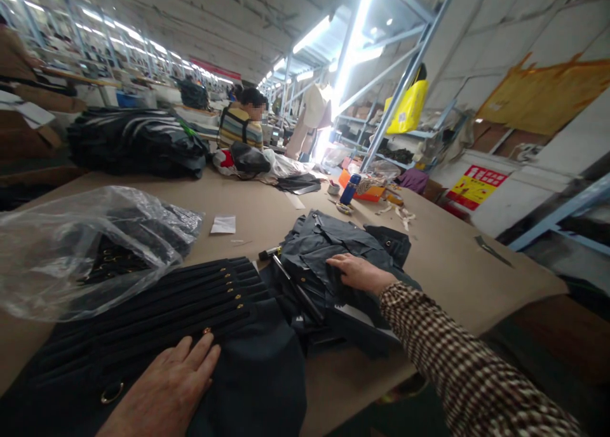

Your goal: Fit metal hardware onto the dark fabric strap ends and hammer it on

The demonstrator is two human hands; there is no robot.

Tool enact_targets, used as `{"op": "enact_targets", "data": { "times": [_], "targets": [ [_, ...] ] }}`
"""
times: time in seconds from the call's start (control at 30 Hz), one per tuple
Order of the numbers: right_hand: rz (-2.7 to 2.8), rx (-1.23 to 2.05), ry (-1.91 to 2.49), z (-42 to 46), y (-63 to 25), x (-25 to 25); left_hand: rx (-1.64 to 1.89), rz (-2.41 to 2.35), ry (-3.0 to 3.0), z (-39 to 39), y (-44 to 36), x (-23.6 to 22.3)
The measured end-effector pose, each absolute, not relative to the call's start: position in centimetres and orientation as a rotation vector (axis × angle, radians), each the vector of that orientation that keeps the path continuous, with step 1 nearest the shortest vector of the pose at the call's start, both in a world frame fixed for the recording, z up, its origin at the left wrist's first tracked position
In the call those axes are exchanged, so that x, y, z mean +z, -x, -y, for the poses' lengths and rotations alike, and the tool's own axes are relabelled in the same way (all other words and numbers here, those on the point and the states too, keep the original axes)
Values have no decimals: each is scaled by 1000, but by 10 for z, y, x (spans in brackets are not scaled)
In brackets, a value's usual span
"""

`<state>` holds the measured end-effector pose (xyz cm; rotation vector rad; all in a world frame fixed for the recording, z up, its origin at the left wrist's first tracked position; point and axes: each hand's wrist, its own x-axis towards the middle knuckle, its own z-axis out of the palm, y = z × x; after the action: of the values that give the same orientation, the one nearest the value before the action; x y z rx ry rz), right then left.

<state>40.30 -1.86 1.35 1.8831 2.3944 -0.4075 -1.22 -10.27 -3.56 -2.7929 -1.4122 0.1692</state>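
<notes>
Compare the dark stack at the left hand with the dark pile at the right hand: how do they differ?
The left stack lies in neat, overlapping layers; the right pile looks rumpled and jumbled.
The left stack shows a row of gold fittings; the right pile shows only scattered ones.
Both are dark.

One left hand (168, 381), one right hand (361, 272), one blue bottle (350, 190), one yellow bag (407, 108) and one red-and-yellow sign (476, 187) are showing.
</notes>
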Motion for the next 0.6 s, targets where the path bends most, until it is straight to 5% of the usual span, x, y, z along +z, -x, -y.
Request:
{"op": "enact_targets", "data": {
  "times": [0.27, 0.6],
  "targets": [
    [-2333, -385, -1838, 27, -393, 13, 153, 1407, 2787, 106, 13, -34],
    [-2476, -10, -2575, 6, -382, 46, 181, 1481, 2861, 100, 9, -23]
  ]
}}
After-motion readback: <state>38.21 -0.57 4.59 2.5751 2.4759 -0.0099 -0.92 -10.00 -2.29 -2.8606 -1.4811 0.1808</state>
